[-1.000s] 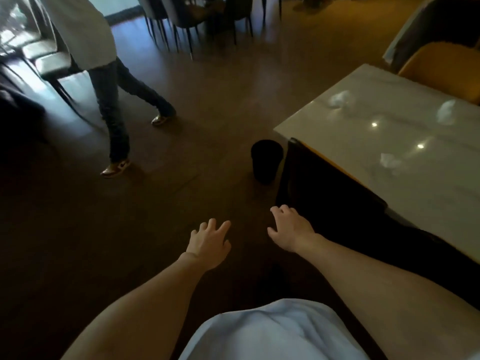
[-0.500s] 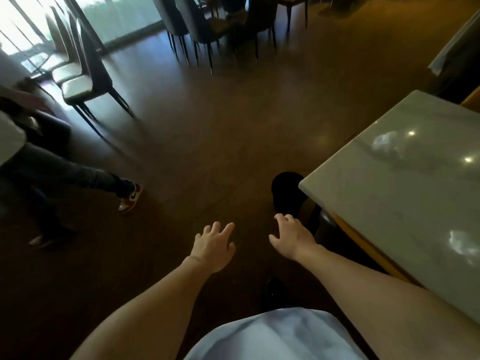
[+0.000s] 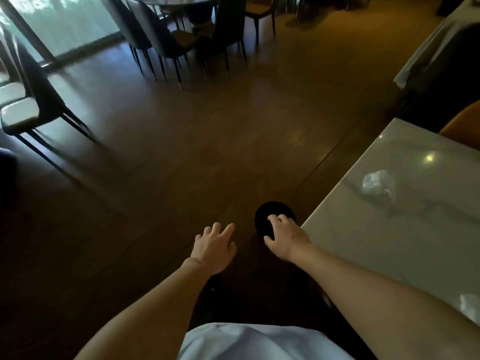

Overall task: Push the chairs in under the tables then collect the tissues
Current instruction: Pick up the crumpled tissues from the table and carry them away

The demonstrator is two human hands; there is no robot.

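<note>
- While both arms reach forward over a dark wooden floor point(image 3: 181, 157), the main risk, as I judge it, is catching the small black bin point(image 3: 262, 219) on the floor by the table corner; a hasty step or swing could tip it.
- At far left, a dark chair with a pale seat point(image 3: 23, 113) stands out on the floor near a bright window, apart from any table in view.
- At the far centre, dark chairs point(image 3: 155, 45) crowd a round table.
- Left hand point(image 3: 213, 249) hovers with fingers spread and relaxed, holding nothing.
- Right hand point(image 3: 285, 239) hangs above the bin with fingers loosely curled, gripping nothing; whether it touches the bin I cannot tell.
- On the right, a pale marble table point(image 3: 389, 242) carries a crumpled tissue point(image 3: 378, 181), and a second tissue point(image 3: 470, 305) lies at the near right edge; both uncollected.
- Beyond that table, a yellow chair point(image 3: 462, 123) sits against its far side.
- Reaching for tissues from here, the table corner stands just beside the right wrist and could be knocked.
</note>
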